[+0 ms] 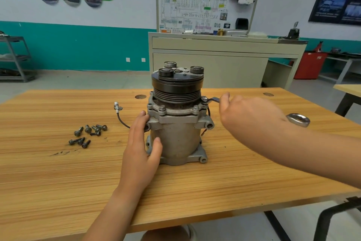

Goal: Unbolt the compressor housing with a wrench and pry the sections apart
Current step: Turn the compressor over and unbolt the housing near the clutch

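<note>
Grey cast-metal compressor (179,139), left hand (140,151) bracing, right hand (248,115) gripping steel wrench (213,100)

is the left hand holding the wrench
No, the right hand grips the wrench at a flange bolt, while the left hand rests open against the side of the compressor.

Item count, worktop (58,182)
One compressor (176,139); one wrench (213,100); eight loose bolts (88,135) in one cluster; two hands: left hand (139,153), right hand (252,115).
</note>
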A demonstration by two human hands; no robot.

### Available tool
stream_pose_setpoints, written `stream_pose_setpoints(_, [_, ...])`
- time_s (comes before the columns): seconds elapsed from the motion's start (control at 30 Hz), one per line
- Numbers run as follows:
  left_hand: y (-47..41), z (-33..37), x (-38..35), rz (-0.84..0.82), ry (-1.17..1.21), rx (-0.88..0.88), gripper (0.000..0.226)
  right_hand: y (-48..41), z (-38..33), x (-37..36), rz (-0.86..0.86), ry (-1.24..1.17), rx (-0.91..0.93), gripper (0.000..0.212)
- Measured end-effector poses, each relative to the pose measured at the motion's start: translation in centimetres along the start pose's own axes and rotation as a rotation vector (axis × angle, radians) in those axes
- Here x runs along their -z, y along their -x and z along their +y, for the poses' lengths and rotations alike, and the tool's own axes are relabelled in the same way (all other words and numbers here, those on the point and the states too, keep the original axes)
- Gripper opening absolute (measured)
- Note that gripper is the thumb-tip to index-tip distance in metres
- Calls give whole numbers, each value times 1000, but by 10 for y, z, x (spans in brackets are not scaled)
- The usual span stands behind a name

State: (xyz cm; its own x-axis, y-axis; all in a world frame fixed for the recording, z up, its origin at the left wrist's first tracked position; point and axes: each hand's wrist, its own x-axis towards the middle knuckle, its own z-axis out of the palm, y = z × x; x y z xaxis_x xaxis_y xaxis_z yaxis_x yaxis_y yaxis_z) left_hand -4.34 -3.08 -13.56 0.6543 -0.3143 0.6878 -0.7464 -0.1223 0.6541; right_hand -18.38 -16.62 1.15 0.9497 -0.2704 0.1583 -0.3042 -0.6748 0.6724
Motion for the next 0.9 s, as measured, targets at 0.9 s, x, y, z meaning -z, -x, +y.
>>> stream_pose_setpoints(0.9, [-3,0,3,1,-97,-68,57,0,31,-46,227,-371,-140,38])
